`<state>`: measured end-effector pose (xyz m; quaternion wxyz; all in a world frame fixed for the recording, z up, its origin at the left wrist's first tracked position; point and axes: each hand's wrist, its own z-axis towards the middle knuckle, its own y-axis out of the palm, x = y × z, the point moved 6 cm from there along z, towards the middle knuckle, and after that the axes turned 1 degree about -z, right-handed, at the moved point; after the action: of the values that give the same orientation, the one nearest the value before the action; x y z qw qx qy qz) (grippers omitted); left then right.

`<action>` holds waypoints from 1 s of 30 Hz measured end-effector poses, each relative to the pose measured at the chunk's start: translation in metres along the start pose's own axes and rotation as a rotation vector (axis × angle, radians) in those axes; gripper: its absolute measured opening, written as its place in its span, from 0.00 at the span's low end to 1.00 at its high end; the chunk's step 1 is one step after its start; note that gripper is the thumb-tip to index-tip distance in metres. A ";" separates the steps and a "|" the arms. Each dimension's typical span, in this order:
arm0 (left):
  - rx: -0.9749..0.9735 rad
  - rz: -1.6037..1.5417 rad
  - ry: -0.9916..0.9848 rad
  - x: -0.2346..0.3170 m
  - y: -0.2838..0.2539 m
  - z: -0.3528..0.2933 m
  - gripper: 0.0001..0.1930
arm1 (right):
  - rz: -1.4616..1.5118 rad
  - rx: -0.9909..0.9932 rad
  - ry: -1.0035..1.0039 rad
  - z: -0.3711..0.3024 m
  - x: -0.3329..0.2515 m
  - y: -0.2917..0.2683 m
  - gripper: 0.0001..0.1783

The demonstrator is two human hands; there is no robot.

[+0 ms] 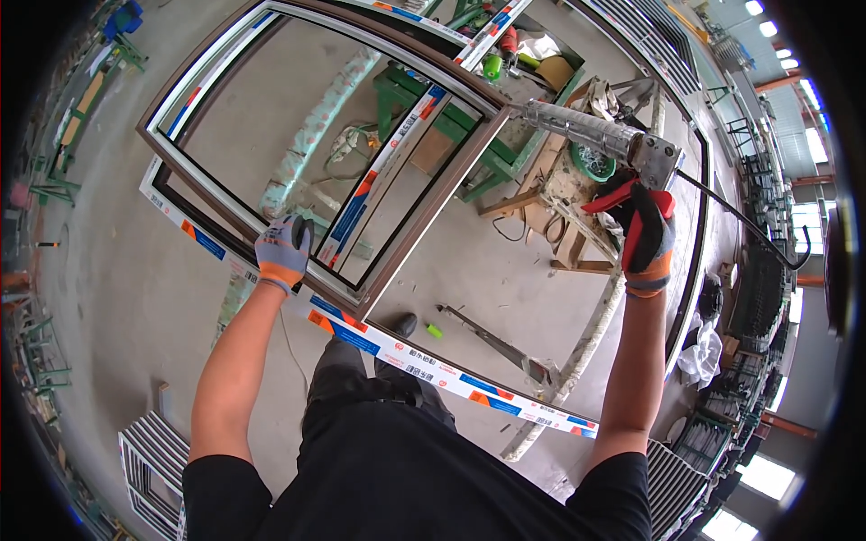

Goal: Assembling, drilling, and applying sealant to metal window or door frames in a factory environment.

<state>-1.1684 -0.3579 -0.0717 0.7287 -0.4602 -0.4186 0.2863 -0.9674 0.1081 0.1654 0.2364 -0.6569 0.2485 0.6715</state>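
Observation:
A brown window sash frame (424, 228) lies tilted over a larger frame covered in printed white, blue and orange film (406, 356). My left hand (283, 251), in a grey and orange glove, is closed on the near side of the brown frame. In my right hand (645, 230), gloved in black, red and orange, is a caulking gun (586, 131) with a silver barrel, a red handle and a black hooked rod. Its front end is at the right far corner of the brown frame. Whether the tip touches the corner cannot be told.
Behind the frames stands a green metal bench (505, 149) with tools and bottles. Beside it, a wooden stand (564, 207) bears a green bowl (591, 162). A metal bar (496, 343) and a small green object (434, 331) lie low near my feet. Stacked profiles (149, 469) stand at left.

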 end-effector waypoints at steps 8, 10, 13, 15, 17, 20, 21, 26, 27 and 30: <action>-0.039 -0.015 -0.015 0.001 0.001 0.001 0.15 | 0.012 0.042 0.009 -0.004 0.001 0.000 0.18; -0.021 -0.005 -0.014 0.001 -0.001 0.000 0.15 | 0.027 0.040 0.022 -0.004 0.004 0.000 0.18; 0.003 0.006 -0.001 0.003 -0.001 0.001 0.15 | 0.031 0.034 0.007 -0.006 0.004 -0.002 0.18; 0.003 0.006 0.002 0.003 0.000 0.001 0.15 | 0.028 0.035 0.006 -0.005 0.005 -0.004 0.19; 0.003 0.009 0.001 0.002 0.000 0.001 0.15 | 0.028 0.033 0.007 -0.005 0.006 -0.003 0.19; 0.005 0.017 -0.002 0.002 0.001 0.001 0.15 | 0.015 0.034 -0.011 -0.009 0.003 0.001 0.19; -0.007 0.015 -0.013 0.002 0.002 0.001 0.15 | 0.005 0.065 -0.006 -0.012 0.003 0.001 0.19; -0.034 0.005 -0.030 0.000 0.003 0.001 0.14 | -0.004 0.107 -0.023 -0.017 0.009 0.000 0.19; -0.018 0.008 -0.018 -0.001 0.003 0.000 0.14 | 0.022 0.109 -0.028 -0.019 0.010 0.002 0.20; 0.006 0.002 0.004 0.002 0.004 0.001 0.14 | 0.036 0.112 -0.043 -0.025 0.010 -0.002 0.20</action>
<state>-1.1688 -0.3541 -0.0742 0.7305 -0.4590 -0.4161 0.2874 -0.9471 0.0936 0.1550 0.2659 -0.6234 0.2925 0.6746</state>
